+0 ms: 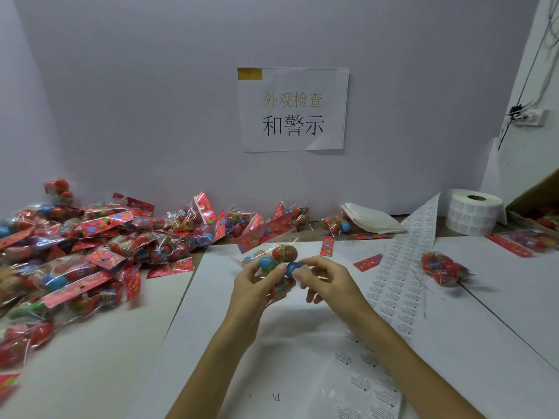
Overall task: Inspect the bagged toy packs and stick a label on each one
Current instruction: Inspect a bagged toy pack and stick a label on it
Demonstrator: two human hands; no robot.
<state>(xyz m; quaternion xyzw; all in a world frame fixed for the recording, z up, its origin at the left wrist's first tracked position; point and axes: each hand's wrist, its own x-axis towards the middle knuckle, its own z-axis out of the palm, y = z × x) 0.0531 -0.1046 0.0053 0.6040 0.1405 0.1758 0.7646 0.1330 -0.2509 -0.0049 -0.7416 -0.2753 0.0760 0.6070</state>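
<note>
Our left hand (257, 285) grip curls round the toy pack (279, 266); our right hand (325, 282) pinches its right end. The label strip (399, 285) lies just right.

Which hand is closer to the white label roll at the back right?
Right. The right hand holds the toy pack on the side toward the label roll, which stands farther back and right; the left hand grips the pack's other side, farther away.
</note>
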